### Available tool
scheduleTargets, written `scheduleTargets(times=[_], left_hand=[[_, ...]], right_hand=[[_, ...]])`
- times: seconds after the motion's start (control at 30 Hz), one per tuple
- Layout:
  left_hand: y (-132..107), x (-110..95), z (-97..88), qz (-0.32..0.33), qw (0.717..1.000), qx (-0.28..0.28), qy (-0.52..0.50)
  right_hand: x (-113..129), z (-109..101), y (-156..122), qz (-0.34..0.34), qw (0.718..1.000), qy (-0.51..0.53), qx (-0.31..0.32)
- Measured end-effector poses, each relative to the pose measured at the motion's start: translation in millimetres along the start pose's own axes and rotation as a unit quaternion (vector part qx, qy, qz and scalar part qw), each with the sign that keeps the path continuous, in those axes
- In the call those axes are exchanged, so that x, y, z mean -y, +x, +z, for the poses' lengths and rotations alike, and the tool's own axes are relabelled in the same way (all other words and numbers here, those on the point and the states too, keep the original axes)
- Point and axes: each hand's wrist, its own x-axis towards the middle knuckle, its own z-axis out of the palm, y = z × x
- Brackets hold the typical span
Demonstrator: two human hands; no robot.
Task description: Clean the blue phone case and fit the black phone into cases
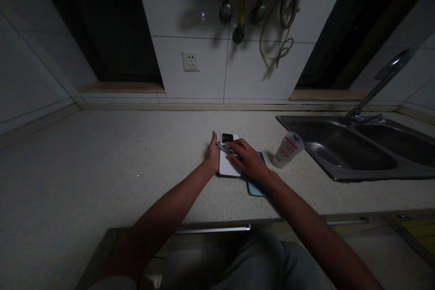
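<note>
A white phone (227, 163) lies back-up on the pale counter (102, 163), its dark camera block toward the wall. My left hand (213, 154) presses against the phone's left edge with fingers straight. My right hand (247, 157) rests on top of the phone, fingertips pinching a thin clear strip or film at its upper part. Under my right wrist lies a light blue phone case (255, 187), mostly covered by the hand.
A small clear bottle with a red-and-white label (288, 148) lies tilted beside the steel double sink (340, 154) with its tap (380, 82). A wall socket (190, 61) and hoses (272, 18) are on the tiled wall. A drawer handle (214, 229) sits below the counter edge.
</note>
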Motion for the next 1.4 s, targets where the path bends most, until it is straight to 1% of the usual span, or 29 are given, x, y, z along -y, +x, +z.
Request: scheduleTargets(times=[0.1, 0.2, 0.27, 0.37, 0.43, 0.5, 0.6, 0.67, 0.77, 0.87, 0.97, 1.03, 1.13, 1.27, 1.33, 1.4], left_hand=[[0.1, 1.1, 1.8, -0.017, 1.0, -0.024, -0.003], [2.5, 1.2, 0.2, -0.009, 0.999, -0.031, -0.01], [4.3, -0.2, -2.3, 0.003, 1.0, -0.018, -0.012], [5.3, -4.5, -4.8, 0.046, 0.999, -0.003, -0.021], [4.9, -8.0, -4.9, 0.079, 0.996, -0.023, -0.029], [4.2, -11.3, -4.2, 0.104, 0.993, -0.05, -0.033], [3.5, -14.4, -2.7, 0.121, 0.989, -0.074, -0.044], [3.3, -15.1, -1.7, 0.127, 0.987, -0.084, -0.053], [3.1, -14.4, -1.1, 0.134, 0.986, -0.086, -0.058], [3.0, -13.6, -2.1, 0.135, 0.986, -0.084, -0.051], [4.3, -13.6, -4.1, 0.119, 0.99, -0.074, -0.036], [5.7, -13.6, -5.3, 0.098, 0.993, -0.062, -0.019], [6.7, -12.8, -6.1, 0.039, 0.998, -0.035, 0.031], [3.7, -8.9, -5.5, -0.082, 0.991, 0.021, 0.099], [1.9, -6.7, -5.1, -0.108, 0.986, 0.036, 0.118], [0.8, -5.4, -4.7, -0.118, 0.983, 0.04, 0.134]], right_hand=[[-4.7, 3.4, 1.1, 0.008, 0.999, -0.038, -0.001], [-5.8, 2.7, 1.6, -0.02, 0.999, -0.046, 0.01], [-2.6, -0.5, 2.1, -0.047, 0.998, -0.026, 0.035], [6.1, -6.7, 3.3, -0.094, 0.992, 0.023, 0.083], [10.9, -10.5, 3.9, -0.114, 0.987, 0.047, 0.099], [12.8, -13.7, 4.3, -0.124, 0.985, 0.057, 0.101], [9.4, -17.7, 4.5, -0.125, 0.987, 0.05, 0.091], [4.5, -19.8, 4.5, -0.111, 0.99, 0.034, 0.082], [-4.3, -22.6, 3.9, -0.082, 0.994, 0.019, 0.071], [-14.1, -27.8, 1.5, -0.068, 0.994, 0.049, 0.074], [-24.4, -37.0, -2.4, -0.046, 0.992, 0.078, 0.085], [-29.6, -42.4, -4.7, -0.013, 0.995, 0.075, 0.069], [-31.7, -42.7, -5.9, 0.037, 0.997, 0.069, 0.006], [-26.2, -29.3, -4.2, 0.096, 0.992, 0.041, -0.077], [-23.2, -22.8, -3.4, 0.122, 0.986, 0.022, -0.108], [-21.6, -19.5, -3.1, 0.141, 0.981, 0.016, -0.133]])
